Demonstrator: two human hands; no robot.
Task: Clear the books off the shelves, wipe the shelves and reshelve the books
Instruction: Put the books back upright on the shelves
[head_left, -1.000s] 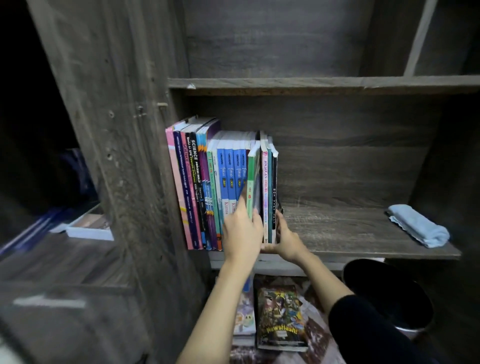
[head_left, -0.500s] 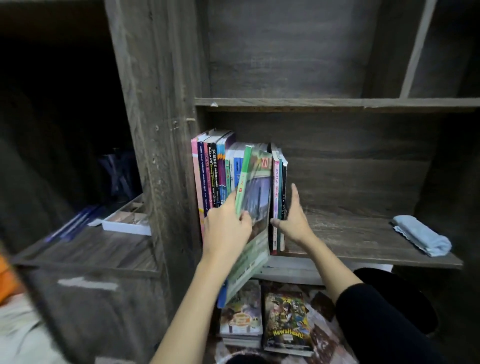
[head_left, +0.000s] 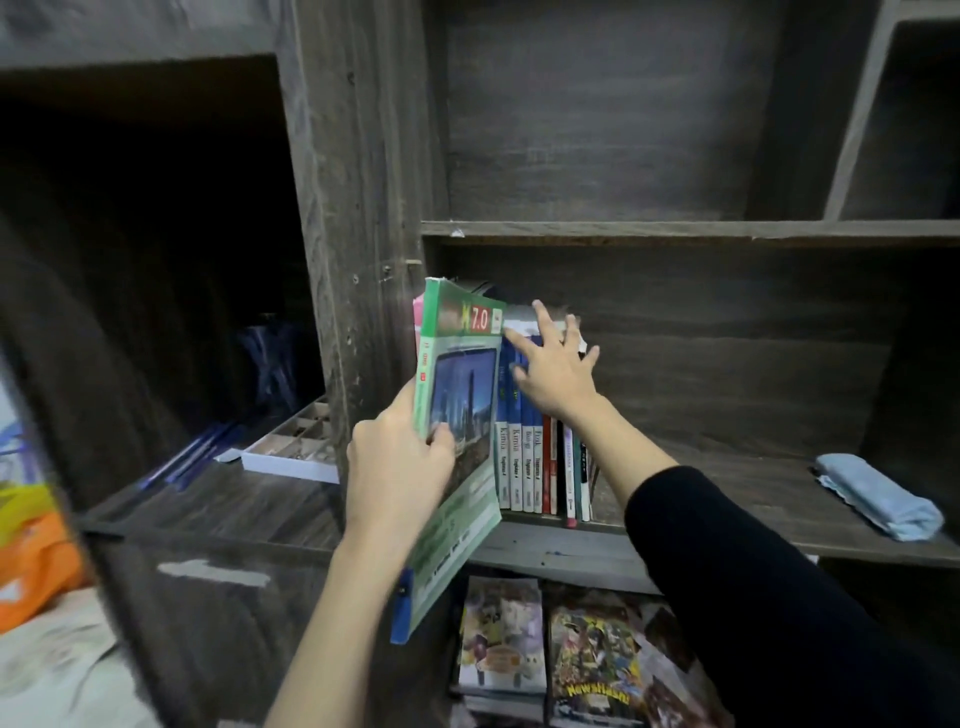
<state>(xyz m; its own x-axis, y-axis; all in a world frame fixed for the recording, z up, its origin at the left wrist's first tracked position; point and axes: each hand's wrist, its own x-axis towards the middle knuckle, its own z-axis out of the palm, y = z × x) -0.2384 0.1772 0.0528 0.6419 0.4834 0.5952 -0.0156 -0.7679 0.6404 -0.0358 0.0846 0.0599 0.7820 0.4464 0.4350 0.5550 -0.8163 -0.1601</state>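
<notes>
Your L hand (head_left: 397, 467) grips the green book (head_left: 462, 384), held out in front of the shelf (head_left: 769, 478). Your R hand (head_left: 558, 376) is flat, fingers spread, touching the other books (head_left: 540, 467) standing there. A blue cloth (head_left: 878, 501) lies far R.

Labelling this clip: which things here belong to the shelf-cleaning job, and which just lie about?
Job: green book in left hand, shelved books under right hand, blue cloth, shelf.
Lying about: white tray, orange object.
</notes>
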